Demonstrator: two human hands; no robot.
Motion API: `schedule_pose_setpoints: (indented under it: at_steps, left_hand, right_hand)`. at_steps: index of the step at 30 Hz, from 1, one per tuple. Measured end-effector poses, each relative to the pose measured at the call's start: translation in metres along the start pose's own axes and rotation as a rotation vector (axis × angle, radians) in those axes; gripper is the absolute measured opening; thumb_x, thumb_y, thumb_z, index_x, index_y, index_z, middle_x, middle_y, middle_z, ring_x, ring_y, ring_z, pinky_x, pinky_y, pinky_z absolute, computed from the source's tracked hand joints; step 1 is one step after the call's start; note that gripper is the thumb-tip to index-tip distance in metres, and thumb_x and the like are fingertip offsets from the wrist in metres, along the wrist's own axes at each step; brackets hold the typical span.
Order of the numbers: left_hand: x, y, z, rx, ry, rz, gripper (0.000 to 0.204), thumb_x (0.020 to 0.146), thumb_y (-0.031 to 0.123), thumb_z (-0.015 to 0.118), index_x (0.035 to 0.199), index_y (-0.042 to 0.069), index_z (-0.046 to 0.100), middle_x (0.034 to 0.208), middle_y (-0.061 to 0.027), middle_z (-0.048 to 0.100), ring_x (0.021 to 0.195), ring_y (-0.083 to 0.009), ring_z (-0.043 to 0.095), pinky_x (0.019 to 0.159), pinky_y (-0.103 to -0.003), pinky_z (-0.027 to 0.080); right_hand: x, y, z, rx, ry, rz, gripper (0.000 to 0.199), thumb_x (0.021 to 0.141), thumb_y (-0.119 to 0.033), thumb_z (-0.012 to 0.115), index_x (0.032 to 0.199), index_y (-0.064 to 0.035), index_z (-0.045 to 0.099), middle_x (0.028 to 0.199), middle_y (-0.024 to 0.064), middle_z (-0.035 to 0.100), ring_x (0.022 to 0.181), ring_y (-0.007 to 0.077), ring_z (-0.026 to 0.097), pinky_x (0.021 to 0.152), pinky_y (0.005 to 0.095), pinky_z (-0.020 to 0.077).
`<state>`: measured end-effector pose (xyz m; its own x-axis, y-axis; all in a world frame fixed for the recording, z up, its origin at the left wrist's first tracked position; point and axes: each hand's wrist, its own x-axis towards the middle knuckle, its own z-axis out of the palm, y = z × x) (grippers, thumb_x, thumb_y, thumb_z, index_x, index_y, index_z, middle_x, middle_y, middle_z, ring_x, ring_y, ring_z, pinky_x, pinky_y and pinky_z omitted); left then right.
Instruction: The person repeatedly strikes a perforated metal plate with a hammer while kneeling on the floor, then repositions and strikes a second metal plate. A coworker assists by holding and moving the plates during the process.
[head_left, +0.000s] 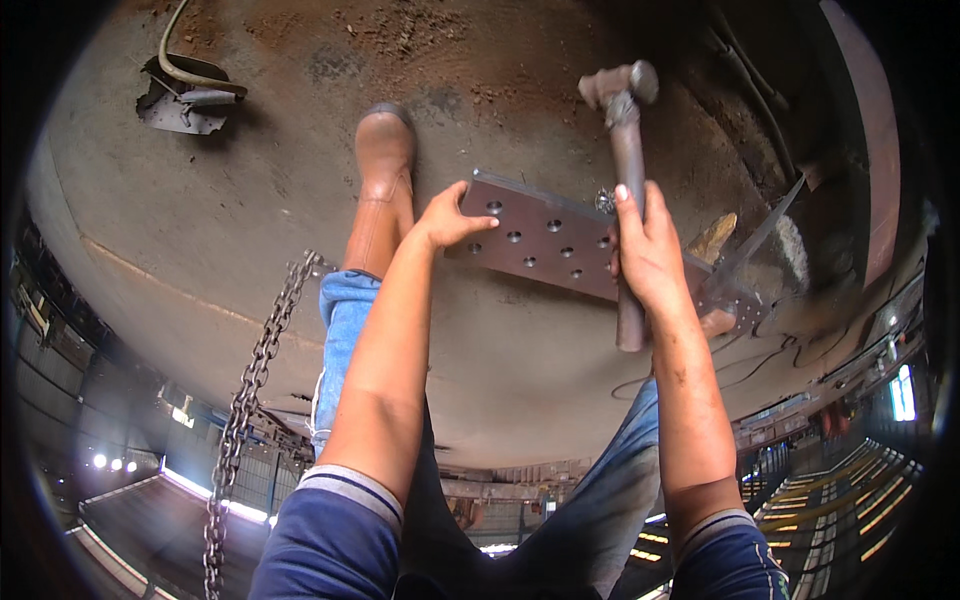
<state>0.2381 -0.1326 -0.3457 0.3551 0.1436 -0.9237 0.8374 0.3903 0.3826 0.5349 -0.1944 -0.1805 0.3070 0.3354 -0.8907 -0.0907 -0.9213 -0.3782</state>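
Note:
A dark metal plate (540, 245) with several drilled holes lies slanted in front of me, its right end lower than its left. My left hand (452, 220) is closed round the plate's left end, thumb on the holed face. The hammer (628, 140) is in my right hand (648, 248), gripped round the handle with the worn steel head pointing away from me. Hammer and hand cover part of the plate's right half. Beside the handle a small shiny metal bit (605, 200) shows; I cannot make out what it is.
A heavy chain (258, 365) hangs at my left. My booted foot (384, 150) stands on the dirty floor (280, 190). Far left lies a scrap metal piece (185, 110) with a hose (172, 60). At right are a thin metal sheet (757, 240), cables (775, 355) and a long steel strip (872, 150).

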Motion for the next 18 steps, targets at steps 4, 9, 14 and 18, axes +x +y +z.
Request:
schedule_pose_setpoints:
  at_steps: [4, 9, 14, 18]
  left_hand:
    - [-0.002, 0.005, -0.005, -0.026, 0.003, 0.053, 0.069, 0.065, 0.020, 0.094, 0.122, -0.002, 0.062, 0.116, -0.0168, 0.071, 0.110, -0.0245, 0.067, 0.097, -0.036, 0.051]
    - [0.001, 0.001, -0.007, -0.059, -0.044, 0.031, 0.065, 0.063, 0.018, 0.095, 0.116, -0.002, 0.064, 0.113, -0.0143, 0.072, 0.108, -0.0228, 0.067, 0.098, -0.035, 0.051]
    - [0.001, -0.004, -0.003, -0.130, -0.035, 0.015, 0.063, 0.064, 0.017, 0.093, 0.117, -0.002, 0.063, 0.113, -0.0154, 0.072, 0.108, -0.0243, 0.068, 0.097, -0.036, 0.051]
    - [0.002, -0.001, -0.005, -0.050, -0.074, -0.011, 0.062, 0.069, 0.009, 0.090, 0.121, -0.003, 0.059, 0.114, -0.0118, 0.070, 0.109, -0.0212, 0.065, 0.097, -0.035, 0.051]
  right_hand:
    - [-0.006, 0.010, 0.023, -0.315, 0.101, -0.078, 0.041, 0.103, -0.038, 0.052, 0.112, 0.0021, 0.047, 0.080, 0.0240, 0.067, 0.063, 0.0427, 0.068, 0.057, 0.0467, 0.0535]
    - [0.002, 0.016, 0.015, -0.390, -0.319, 0.192, 0.045, 0.102, -0.040, 0.053, 0.113, 0.0039, 0.051, 0.079, 0.0246, 0.066, 0.063, 0.0376, 0.068, 0.060, 0.0458, 0.0543]
    - [0.002, -0.019, -0.024, 0.040, -0.017, 0.067, 0.043, 0.104, -0.041, 0.052, 0.116, -0.0006, 0.050, 0.066, 0.0060, 0.056, 0.046, 0.0160, 0.056, 0.043, 0.0327, 0.0457]
    - [0.002, -0.029, 0.004, 0.057, 0.360, -0.174, 0.039, 0.104, -0.035, 0.053, 0.122, 0.0003, 0.049, 0.069, 0.0133, 0.062, 0.054, 0.0258, 0.064, 0.049, 0.0376, 0.0494]
